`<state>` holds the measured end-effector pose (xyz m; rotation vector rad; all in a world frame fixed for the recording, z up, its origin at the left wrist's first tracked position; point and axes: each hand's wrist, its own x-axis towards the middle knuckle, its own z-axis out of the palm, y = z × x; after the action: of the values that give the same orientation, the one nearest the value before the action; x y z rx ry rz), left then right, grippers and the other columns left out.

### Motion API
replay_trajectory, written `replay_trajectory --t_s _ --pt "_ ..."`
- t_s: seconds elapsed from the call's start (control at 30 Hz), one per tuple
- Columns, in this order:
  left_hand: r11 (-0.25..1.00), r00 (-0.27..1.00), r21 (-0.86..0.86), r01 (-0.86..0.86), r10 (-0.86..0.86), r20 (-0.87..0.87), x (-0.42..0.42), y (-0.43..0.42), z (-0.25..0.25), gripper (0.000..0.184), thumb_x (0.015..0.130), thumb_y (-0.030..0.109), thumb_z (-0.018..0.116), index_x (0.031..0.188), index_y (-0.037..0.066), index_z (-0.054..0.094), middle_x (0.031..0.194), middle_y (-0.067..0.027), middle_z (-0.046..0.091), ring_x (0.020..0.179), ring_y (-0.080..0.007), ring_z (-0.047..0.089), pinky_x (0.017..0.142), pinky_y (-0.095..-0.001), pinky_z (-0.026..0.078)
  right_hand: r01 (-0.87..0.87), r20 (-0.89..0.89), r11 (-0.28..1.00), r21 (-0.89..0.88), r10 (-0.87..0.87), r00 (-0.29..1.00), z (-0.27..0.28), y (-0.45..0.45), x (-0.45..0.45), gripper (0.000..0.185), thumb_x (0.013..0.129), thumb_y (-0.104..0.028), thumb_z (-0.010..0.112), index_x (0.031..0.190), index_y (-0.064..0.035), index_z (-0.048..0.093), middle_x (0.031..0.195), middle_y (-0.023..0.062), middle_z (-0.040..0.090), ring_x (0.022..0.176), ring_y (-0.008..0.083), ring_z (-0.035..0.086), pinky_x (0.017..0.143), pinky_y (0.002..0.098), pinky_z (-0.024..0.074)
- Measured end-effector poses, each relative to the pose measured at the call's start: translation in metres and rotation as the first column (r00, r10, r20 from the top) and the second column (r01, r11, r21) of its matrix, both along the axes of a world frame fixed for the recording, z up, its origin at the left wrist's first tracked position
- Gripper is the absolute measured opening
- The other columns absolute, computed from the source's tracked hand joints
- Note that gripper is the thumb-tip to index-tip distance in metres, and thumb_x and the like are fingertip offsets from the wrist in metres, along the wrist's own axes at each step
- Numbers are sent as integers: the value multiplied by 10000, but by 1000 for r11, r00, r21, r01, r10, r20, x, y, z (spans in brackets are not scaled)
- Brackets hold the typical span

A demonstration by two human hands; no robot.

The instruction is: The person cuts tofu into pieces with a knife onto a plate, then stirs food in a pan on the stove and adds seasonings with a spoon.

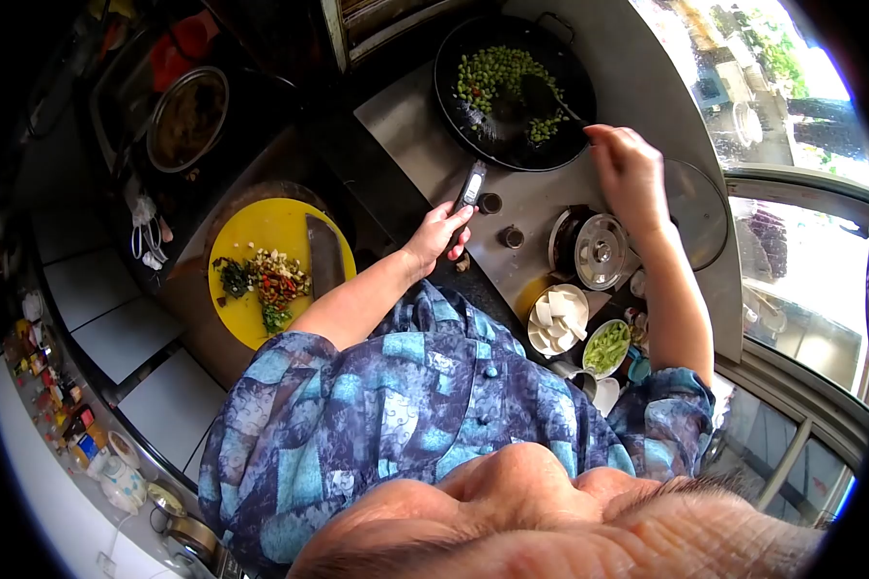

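Note:
A black wok (515, 154) on the steel stove (406, 125) holds chopped green vegetables (500, 75) with a few red bits and a white patch. My left hand (439, 234) is wrapped round the wok's handle (471, 185). Over the wok's right rim, my right hand (630, 169) has its fingers closed on the end of a dark spatula (541, 95), whose blade rests among the vegetables. Below my right hand stands a small pot with a glass lid (600, 251).
A yellow cutting board (246, 227) with chopped ingredients and a cleaver (325, 256) lies at left. White pieces fill a bowl (557, 320), beside a bowl of green slices (606, 347). A metal pot (188, 118) stands upper left. Windows (792, 261) line the right.

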<state>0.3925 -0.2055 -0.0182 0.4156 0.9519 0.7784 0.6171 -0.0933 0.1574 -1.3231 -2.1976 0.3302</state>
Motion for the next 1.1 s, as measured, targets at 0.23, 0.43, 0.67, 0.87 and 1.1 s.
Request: replay_trajectory --t_s 0.23,0.43,0.67,0.87,1.1 --pt "1000 1000 -5 1 -1 1 -1 1 -1 308 968 321 535 1162 83 519 675 13 485 482 -67 443 426 -196 354 277 -495 860 -429 -480 724 -31 51 67 212 878 -70 530 888 60 696 801 124 682 663 184 688 636 247 551" --pt "1000 1000 -20 4 -4 -1 0 -1 1 311 966 324 538 1163 84 521 675 13 484 483 -68 443 428 -197 351 59 -612 909 -413 -325 721 -68 40 15 227 938 -78 536 1093 49 644 1055 97 655 887 190 676 827 242 512" --pt "1000 1000 -10 -14 14 5 1 2 -3 271 959 328 548 1086 90 526 664 2 505 469 -84 449 413 -217 359 31 -26 998 53 -29 999 -29 25 -9 157 902 -51 572 1024 -36 670 854 125 618 692 250 636 653 314 506" --pt "1000 1000 -9 -12 12 2 7 3 1 296 967 317 536 1139 76 524 668 12 483 477 -71 444 428 -198 352 -157 -69 987 41 159 985 -48 46 -33 151 891 -41 577 1014 -50 666 946 143 626 789 331 639 724 360 527" --pt "999 1000 -31 -10 10 -10 6 2 3 288 968 315 534 1129 76 526 666 12 485 478 -69 446 425 -199 360 -416 197 905 -84 425 884 35 -20 -27 227 825 31 586 1042 -13 638 975 130 625 863 323 635 744 373 534"
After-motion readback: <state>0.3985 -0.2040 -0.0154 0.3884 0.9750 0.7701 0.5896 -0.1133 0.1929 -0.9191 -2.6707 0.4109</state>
